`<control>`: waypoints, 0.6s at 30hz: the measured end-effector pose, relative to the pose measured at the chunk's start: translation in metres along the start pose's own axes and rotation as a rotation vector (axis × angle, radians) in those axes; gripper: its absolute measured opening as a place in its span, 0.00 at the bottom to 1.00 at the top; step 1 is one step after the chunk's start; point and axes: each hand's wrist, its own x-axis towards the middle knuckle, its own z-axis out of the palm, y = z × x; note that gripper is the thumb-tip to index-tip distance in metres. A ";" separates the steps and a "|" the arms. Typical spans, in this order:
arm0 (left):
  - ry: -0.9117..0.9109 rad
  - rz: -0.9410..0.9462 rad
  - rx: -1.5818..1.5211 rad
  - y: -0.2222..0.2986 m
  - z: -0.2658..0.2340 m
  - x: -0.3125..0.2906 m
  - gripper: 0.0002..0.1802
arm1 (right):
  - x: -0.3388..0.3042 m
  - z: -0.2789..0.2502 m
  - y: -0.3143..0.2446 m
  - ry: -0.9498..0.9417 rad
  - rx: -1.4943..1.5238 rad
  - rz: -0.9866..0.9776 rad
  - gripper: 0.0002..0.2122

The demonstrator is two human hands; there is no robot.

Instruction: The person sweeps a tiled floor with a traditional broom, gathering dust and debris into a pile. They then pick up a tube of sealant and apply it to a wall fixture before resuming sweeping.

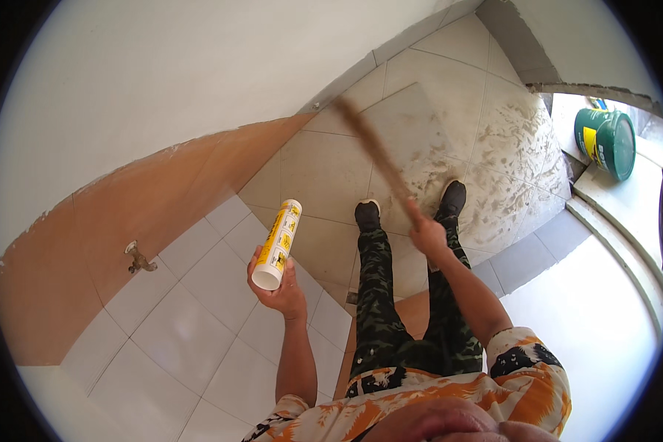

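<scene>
"Does any print show?"
"Yes, the white tube (pixel 278 244) bears dark lettering along a yellow strip, beside small yellow panels with dark pictures."
"And elsewhere?"
"The green bucket (pixel 617 144) has pale lettering on its side, next to a yellow patch; finer print is too small to read."

The person wears camouflage trousers (pixel 379 306) patterned in dark green and black, with full-length legs. Above the trousers sits a short-sleeved shirt (pixel 457 387) printed with orange, cream and black leaf-like shapes. Below the trousers' hems are dark shoes (pixel 368 215) with pale edging at the toes.
</scene>
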 end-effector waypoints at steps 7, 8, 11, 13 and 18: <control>-0.050 0.024 -0.006 0.005 0.018 0.004 0.34 | -0.018 0.012 0.053 -0.319 -0.217 0.152 0.45; -0.049 0.041 -0.007 0.006 0.021 0.004 0.34 | -0.026 0.017 0.053 -0.288 -0.151 0.095 0.44; -0.065 0.066 -0.008 0.010 0.030 0.006 0.33 | -0.043 0.017 0.062 -0.168 -0.057 0.125 0.43; -0.070 0.087 -0.026 0.013 0.036 0.007 0.34 | -0.044 0.010 0.072 0.044 0.009 0.188 0.42; -0.109 0.103 -0.003 0.022 0.053 0.011 0.36 | -0.042 -0.007 0.090 -0.304 -0.253 0.015 0.42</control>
